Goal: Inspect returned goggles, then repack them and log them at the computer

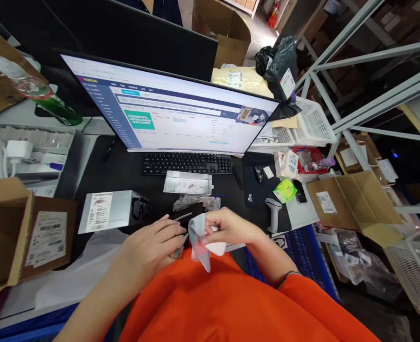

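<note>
My left hand [152, 247] and my right hand [231, 227] meet in front of my orange shirt, at the near edge of the black desk mat [124, 168]. My right hand is closed on a small pale cloth or pouch [200, 241] that hangs down from its fingers. My left hand's fingers are curled around a thin dark object [181, 219], which looks like part of a pair of glasses but is too hidden to be sure. A crumpled clear plastic bag [195, 203] lies just beyond the hands.
A monitor [170, 107] and keyboard [186, 164] stand ahead. A silver box [105, 210] with dark glasses at its end and an open silver tray [187, 183] lie on the mat. A barcode scanner [274, 211], mouse [258, 173], cardboard boxes [352, 202] and white baskets [312, 121] crowd the right.
</note>
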Tool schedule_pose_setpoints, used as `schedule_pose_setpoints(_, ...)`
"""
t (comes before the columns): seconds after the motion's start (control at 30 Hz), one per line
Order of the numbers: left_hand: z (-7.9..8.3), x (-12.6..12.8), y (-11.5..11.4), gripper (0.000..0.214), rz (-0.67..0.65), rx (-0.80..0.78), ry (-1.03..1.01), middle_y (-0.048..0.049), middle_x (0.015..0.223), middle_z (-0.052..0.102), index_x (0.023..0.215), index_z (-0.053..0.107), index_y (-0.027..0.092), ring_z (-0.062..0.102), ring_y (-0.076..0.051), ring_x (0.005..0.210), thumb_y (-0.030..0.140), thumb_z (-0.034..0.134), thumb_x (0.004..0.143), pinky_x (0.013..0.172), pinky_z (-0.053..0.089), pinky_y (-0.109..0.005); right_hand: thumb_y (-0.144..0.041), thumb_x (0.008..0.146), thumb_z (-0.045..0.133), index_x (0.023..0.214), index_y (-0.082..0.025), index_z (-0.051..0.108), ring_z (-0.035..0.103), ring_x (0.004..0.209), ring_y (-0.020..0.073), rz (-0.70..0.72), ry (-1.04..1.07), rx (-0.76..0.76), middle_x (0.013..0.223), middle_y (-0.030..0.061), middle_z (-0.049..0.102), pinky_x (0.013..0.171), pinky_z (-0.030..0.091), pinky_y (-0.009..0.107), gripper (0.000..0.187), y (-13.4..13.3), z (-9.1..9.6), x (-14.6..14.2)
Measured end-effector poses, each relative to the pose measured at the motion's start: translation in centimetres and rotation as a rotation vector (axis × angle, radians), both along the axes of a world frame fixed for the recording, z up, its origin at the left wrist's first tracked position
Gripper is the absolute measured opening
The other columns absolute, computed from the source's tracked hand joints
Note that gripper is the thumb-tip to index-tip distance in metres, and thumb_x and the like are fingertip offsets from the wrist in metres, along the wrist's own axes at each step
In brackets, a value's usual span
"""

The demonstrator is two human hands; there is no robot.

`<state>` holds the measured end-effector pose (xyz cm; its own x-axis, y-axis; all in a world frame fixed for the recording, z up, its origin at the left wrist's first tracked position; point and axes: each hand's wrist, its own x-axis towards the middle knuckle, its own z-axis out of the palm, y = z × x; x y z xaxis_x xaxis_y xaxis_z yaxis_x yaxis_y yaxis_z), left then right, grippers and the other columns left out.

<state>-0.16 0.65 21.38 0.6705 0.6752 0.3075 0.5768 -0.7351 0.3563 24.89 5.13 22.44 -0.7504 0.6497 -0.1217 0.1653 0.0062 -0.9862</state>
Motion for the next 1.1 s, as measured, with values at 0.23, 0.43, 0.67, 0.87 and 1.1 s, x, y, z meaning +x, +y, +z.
schedule_pose_setpoints(0.23,0.5,-0.9,0.4,0.016,0.012,-0.089,-0.096,0.0025,0.107,0.075,0.088,0.066,0.026,0.066,-0.015,0.114,0.015,0.054,0.09,0.124,0.035,-0.034,-0.048,0.073,0.085,0.07,-0.017,0.055,0.043,0.056,0.0077,-0.063,0.144,-0.317,0.061,-0.0059,0.048,0.053,0.034,0.019,0.043,0.7,-0.5,1.7)
schedule_pose_setpoints(0.43,-0.7,-1.5,1.3,0.024,0.04,-0.136,-0.078,-0.0006,0.135,0.068,0.095,0.072,0.03,0.059,-0.024,0.131,0.015,0.055,0.088,0.125,0.028,-0.057,-0.039,0.065,0.091,0.058,-0.018,0.044,0.04,0.051,0.0056,-0.286,0.234,-0.32,0.057,-0.0058,0.049,0.049,0.032,0.019,0.051,-0.2,-2.3,1.1)
schedule_pose_setpoints(0.67,-2.6,0.9,-0.4,0.089,0.836,-0.637,-0.827,-0.0172,0.154,0.048,0.144,0.049,0.024,0.047,-0.04,0.14,0.057,0.083,0.069,0.119,0.036,-0.063,-0.044,0.067,0.088,0.052,-0.02,0.043,0.053,0.049,0.0118,-0.688,0.202,-0.064,0.052,-0.0028,0.056,0.049,0.042,0.023,0.053,-1.0,-3.9,1.3)
schedule_pose_setpoints(0.87,-1.4,5.9,-0.9,0.07,0.796,-1.37,-1.568,-0.0173,0.132,0.067,0.118,0.063,0.018,0.062,-0.031,0.126,0.061,0.084,0.067,0.092,0.059,-0.036,-0.028,0.094,0.064,0.075,-0.022,0.074,0.064,0.057,0.0124,-0.386,0.037,0.696,0.066,0.0015,0.072,0.059,0.047,0.023,0.022,-2.8,-4.3,0.0)
schedule_pose_setpoints(1.1,-0.5,5.6,-0.1,0.053,0.872,-1.063,-1.286,-0.0056,0.098,0.076,0.117,0.068,0.02,0.07,-0.019,0.075,0.038,0.082,0.069,0.053,0.052,-0.022,-0.033,0.093,0.066,0.079,-0.02,0.069,0.057,0.056,0.0116,-0.363,0.081,0.464,0.064,-0.001,0.065,0.06,0.047,0.022,0.019,-4.8,-5.3,-0.9)
